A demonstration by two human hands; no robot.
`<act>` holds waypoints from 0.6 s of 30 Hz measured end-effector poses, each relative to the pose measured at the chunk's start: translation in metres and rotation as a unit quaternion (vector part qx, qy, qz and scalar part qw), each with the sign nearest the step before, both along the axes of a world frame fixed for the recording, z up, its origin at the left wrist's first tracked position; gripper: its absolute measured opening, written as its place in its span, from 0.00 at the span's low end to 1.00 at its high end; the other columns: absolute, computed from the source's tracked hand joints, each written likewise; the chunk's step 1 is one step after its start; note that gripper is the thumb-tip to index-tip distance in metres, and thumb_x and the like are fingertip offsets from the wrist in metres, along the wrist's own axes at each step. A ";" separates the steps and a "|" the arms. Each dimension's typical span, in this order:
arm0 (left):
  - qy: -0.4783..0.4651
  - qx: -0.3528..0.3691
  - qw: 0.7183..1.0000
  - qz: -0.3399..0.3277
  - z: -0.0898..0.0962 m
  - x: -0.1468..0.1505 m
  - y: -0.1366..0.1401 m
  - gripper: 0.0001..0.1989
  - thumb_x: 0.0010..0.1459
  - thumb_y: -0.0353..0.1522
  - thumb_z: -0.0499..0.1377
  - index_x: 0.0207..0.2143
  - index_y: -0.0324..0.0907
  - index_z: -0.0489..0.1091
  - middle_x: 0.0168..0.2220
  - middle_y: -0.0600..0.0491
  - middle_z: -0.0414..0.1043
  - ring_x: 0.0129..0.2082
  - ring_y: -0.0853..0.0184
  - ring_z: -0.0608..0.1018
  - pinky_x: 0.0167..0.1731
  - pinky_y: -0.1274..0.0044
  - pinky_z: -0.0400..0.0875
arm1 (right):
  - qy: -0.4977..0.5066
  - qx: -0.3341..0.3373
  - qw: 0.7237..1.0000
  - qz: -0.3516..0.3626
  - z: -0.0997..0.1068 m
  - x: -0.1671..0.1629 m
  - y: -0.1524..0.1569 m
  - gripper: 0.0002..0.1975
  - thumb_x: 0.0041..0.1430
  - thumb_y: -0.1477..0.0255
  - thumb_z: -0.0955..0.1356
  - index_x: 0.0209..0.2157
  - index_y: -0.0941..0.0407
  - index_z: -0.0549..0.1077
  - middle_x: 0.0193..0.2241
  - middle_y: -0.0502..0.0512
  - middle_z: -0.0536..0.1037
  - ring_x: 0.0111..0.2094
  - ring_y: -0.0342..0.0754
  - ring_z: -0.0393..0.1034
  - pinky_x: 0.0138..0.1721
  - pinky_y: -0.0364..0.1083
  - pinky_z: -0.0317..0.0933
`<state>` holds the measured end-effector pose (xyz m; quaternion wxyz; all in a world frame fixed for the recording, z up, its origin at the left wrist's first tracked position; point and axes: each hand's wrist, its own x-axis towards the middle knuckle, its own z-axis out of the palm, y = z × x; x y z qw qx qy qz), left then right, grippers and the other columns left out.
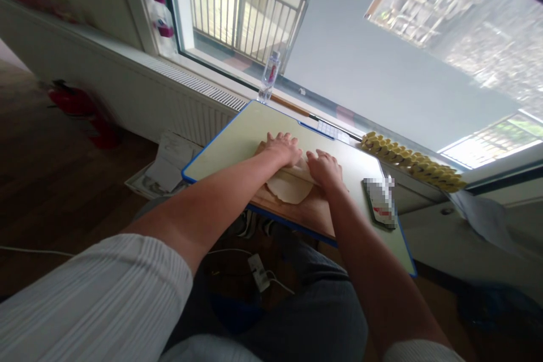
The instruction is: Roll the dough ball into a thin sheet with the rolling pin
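Head view. A small table (237, 141) with a pale top and blue edging stands against a windowsill, tilted in the frame by the camera's angle. On it lies a wooden board (305, 212), and on the board a flat round of pale dough (288, 188). Across the far part of the dough rests a rolling pin (304, 168), largely covered by the hands. The left hand (283, 148) lies palm-down on the pin with fingers stretched flat and unclenched; the right hand (326, 169) rests likewise just beside it, fingers extended, pressing rather than gripping. Both forearms are bare, with white ribbed sleeves (106, 294) pushed up toward the elbows.

Near the table's right edge lies a phone (380, 203), its screen blurred. On the sill beyond the table stand a clear water bottle (270, 76) and, further right, a row of yellow pieces (407, 161), too small to identify. A second bottle with a pink cap (163, 20) stands at the window frame on the left. A white radiator panel (169, 96) runs under the sill. On the dark wooden floor lie a red fire extinguisher (80, 104), loose papers (165, 172) and a white power strip (258, 271) with cable.
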<state>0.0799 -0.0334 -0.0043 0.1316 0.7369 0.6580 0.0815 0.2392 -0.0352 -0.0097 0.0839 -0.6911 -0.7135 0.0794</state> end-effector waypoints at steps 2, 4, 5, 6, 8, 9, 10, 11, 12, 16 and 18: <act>-0.001 -0.003 1.000 0.005 -0.002 0.001 0.004 0.33 0.72 0.47 0.43 0.72 0.46 0.63 0.75 0.41 0.57 0.73 0.46 0.60 0.71 0.43 0.48 | -0.007 -0.009 1.000 0.001 0.000 0.000 0.003 0.34 0.74 0.54 0.55 0.70 0.58 0.67 0.71 0.65 0.66 0.70 0.65 0.59 0.70 0.66 0.52; -0.001 -0.007 1.000 0.006 -0.003 0.001 0.005 0.32 0.72 0.47 0.43 0.71 0.47 0.63 0.75 0.41 0.57 0.73 0.46 0.60 0.70 0.43 0.49 | -0.013 -0.014 1.000 0.003 0.000 0.000 0.003 0.33 0.74 0.55 0.55 0.70 0.58 0.67 0.71 0.65 0.66 0.71 0.65 0.59 0.70 0.66 0.51; 0.000 -0.008 1.000 0.006 -0.004 0.001 0.004 0.31 0.72 0.47 0.43 0.71 0.48 0.63 0.75 0.42 0.57 0.73 0.47 0.60 0.70 0.44 0.49 | -0.016 -0.017 1.000 0.003 0.000 0.000 0.002 0.33 0.73 0.55 0.55 0.70 0.57 0.67 0.71 0.65 0.66 0.71 0.65 0.59 0.70 0.67 0.51; 0.001 -0.010 1.000 0.004 -0.004 0.001 0.003 0.31 0.72 0.47 0.43 0.71 0.49 0.63 0.75 0.43 0.57 0.73 0.47 0.60 0.71 0.44 0.49 | -0.019 -0.022 1.000 0.002 0.001 0.000 0.001 0.33 0.73 0.55 0.56 0.70 0.57 0.67 0.72 0.65 0.65 0.71 0.65 0.59 0.70 0.67 0.51; 0.005 -0.015 1.000 0.001 -0.003 0.000 0.000 0.32 0.72 0.47 0.43 0.72 0.49 0.62 0.76 0.43 0.55 0.74 0.47 0.60 0.71 0.45 0.50 | -0.023 -0.034 0.999 0.000 0.002 -0.001 -0.002 0.33 0.72 0.55 0.57 0.70 0.57 0.67 0.72 0.64 0.64 0.71 0.65 0.58 0.71 0.67 0.50; 0.006 -0.017 1.000 0.000 -0.002 0.000 -0.002 0.32 0.72 0.47 0.43 0.72 0.48 0.61 0.76 0.43 0.55 0.74 0.47 0.59 0.71 0.45 0.50 | -0.024 -0.040 0.999 -0.002 0.003 -0.001 -0.004 0.34 0.72 0.55 0.57 0.71 0.57 0.66 0.73 0.64 0.63 0.71 0.66 0.58 0.71 0.68 0.50; 0.007 -0.019 1.000 0.001 -0.001 0.000 -0.005 0.33 0.72 0.48 0.42 0.73 0.47 0.61 0.77 0.42 0.54 0.74 0.47 0.59 0.70 0.44 0.50 | -0.023 -0.045 0.999 -0.004 0.004 -0.001 -0.007 0.35 0.71 0.55 0.57 0.72 0.57 0.64 0.73 0.64 0.62 0.72 0.66 0.57 0.71 0.68 0.49; 0.006 -0.022 1.000 0.002 -0.001 0.000 -0.008 0.34 0.72 0.48 0.42 0.73 0.47 0.60 0.77 0.42 0.53 0.74 0.47 0.59 0.70 0.44 0.51 | -0.021 -0.048 0.999 -0.005 0.005 -0.001 -0.010 0.35 0.71 0.55 0.57 0.73 0.57 0.62 0.74 0.64 0.61 0.72 0.66 0.56 0.71 0.68 0.49; 0.005 -0.027 1.000 0.004 0.000 0.000 -0.011 0.34 0.71 0.48 0.42 0.73 0.47 0.60 0.77 0.42 0.53 0.75 0.46 0.58 0.70 0.44 0.51 | -0.019 -0.050 0.999 -0.006 0.005 -0.001 -0.013 0.36 0.71 0.55 0.57 0.74 0.57 0.61 0.74 0.64 0.60 0.72 0.66 0.55 0.71 0.68 0.48; -0.006 -0.033 0.999 0.011 0.002 -0.001 -0.027 0.33 0.71 0.48 0.43 0.74 0.51 0.60 0.78 0.45 0.52 0.75 0.47 0.58 0.71 0.45 0.50 | -0.024 -0.046 0.999 -0.007 0.005 0.000 -0.028 0.37 0.72 0.54 0.55 0.75 0.57 0.58 0.75 0.63 0.59 0.72 0.65 0.54 0.71 0.67 0.48; -0.010 -0.020 1.000 0.011 0.002 -0.001 -0.037 0.33 0.71 0.47 0.43 0.74 0.52 0.60 0.78 0.47 0.52 0.75 0.47 0.57 0.72 0.46 0.47 | -0.037 -0.040 0.999 0.000 0.004 0.000 -0.037 0.36 0.73 0.55 0.54 0.76 0.56 0.57 0.75 0.63 0.59 0.72 0.64 0.55 0.71 0.66 0.49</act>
